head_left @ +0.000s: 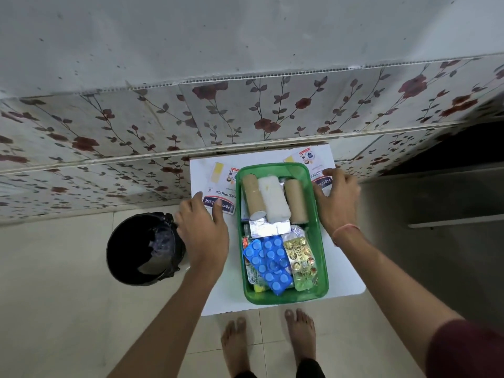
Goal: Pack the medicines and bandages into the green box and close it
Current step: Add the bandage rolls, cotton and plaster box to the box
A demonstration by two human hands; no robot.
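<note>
The green box [322, 241] stands open on a small white table [346, 268], with no lid in view. Its far half holds two brown bandage rolls [253, 195] and a white gauze roll [272, 200]. Blue blister strips [270, 260], a gold one [301, 257] and silver ones fill the near half. A flat plaster pack [221, 186] lies left of the box, and my left hand [203, 236] pinches its near end. A second plaster pack [319, 170] lies to the right, with my right hand [338, 197] closed over its near end.
A black bin [141, 249] with a liner stands on the tiled floor just left of the table. A flower-patterned wall [245, 113] rises right behind the table. My bare feet [237, 342] are at the table's near edge.
</note>
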